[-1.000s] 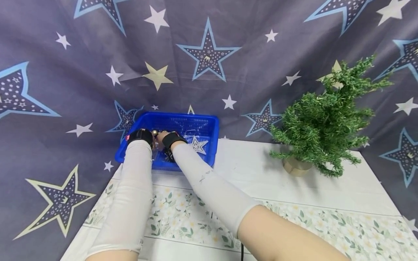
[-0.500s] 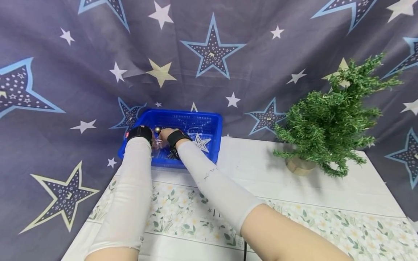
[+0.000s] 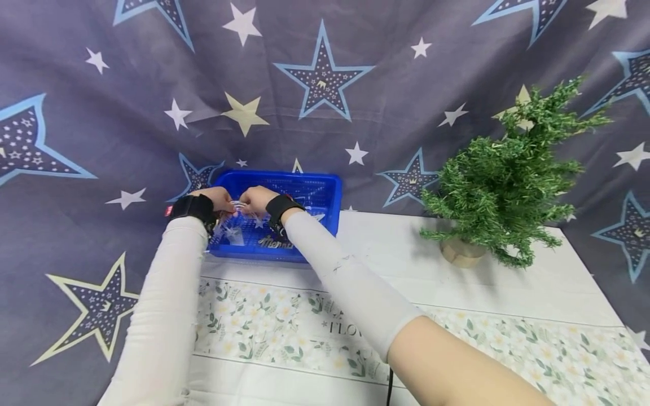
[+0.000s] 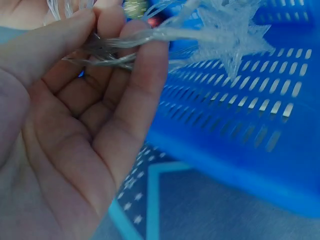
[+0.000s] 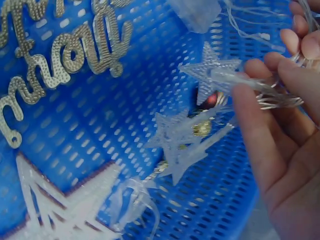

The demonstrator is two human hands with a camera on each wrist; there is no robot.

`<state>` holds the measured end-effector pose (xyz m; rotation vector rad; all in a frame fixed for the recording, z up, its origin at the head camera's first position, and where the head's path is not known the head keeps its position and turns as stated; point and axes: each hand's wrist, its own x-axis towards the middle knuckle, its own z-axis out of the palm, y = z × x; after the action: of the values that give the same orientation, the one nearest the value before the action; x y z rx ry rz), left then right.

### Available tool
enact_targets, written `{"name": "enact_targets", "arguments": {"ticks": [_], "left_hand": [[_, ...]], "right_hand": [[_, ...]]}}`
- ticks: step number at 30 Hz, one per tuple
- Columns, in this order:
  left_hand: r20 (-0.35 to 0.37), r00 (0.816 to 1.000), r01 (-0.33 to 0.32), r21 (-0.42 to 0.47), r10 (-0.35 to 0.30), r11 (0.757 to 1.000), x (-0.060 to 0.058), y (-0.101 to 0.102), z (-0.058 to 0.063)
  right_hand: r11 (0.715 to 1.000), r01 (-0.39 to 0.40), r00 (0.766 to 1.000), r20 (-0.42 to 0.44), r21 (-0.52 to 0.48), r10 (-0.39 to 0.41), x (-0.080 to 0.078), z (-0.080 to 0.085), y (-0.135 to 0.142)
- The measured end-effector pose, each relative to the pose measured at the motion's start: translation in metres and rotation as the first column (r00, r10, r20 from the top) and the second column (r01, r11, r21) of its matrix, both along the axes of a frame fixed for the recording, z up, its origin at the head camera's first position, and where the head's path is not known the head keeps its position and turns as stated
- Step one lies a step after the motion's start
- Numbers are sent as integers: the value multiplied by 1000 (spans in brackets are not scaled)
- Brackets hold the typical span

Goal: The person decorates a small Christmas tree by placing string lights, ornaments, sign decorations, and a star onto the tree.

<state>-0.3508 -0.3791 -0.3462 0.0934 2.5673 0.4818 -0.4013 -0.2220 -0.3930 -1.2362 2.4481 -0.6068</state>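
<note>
Over the blue plastic basket (image 3: 332,197), my two hands meet around a string of clear star lights (image 5: 210,74). My left hand (image 3: 217,198) holds the bundled transparent wire between thumb and fingers; in the left wrist view a star cover (image 4: 232,37) hangs past its fingertips. Beside it, my right hand (image 3: 256,200) pinches the same wire, and several clear stars dangle below in the right wrist view. Inside the basket lie a glittery gold "Merry" sign (image 5: 92,47), a white star ornament (image 5: 70,212) and a gold ball (image 5: 202,129).
A small green artificial tree (image 3: 503,186) in a round base stands on the right of the table. A floral runner (image 3: 284,321) crosses the white tabletop. Behind hangs a grey star-patterned curtain (image 3: 381,84). A black cable (image 3: 390,386) lies near the front.
Both hands have risen from deep in the basket, now with the light string's wire between them. The left hand shifted left and up, and the "Merry" sign has come into sight.
</note>
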Motion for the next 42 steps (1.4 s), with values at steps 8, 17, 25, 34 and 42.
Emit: {"name": "enact_targets", "arguments": {"ticks": [8,17,25,34,42], "left_hand": [[-107,994,13,75,-5,997,12,1,40],[-293,943,139,-79,-156,987,20,42,107],[-565,782,189,-187,-263,964,51,93,159],[-733,612,312,-119,-295,943,89,160,172],[-759,570,433,-50,-316,900,100,219,143]], "right_hand": [[995,-53,998,-48,-88,49,-2,38,9],[992,-45,985,-168,-119,25,6,103,54],[979,42,933,-343,-201,-110,42,165,121],[947,34,896,-411,-318,-170,85,193,210],[950,68,860,-465,-304,-210,119,171,279]]}}
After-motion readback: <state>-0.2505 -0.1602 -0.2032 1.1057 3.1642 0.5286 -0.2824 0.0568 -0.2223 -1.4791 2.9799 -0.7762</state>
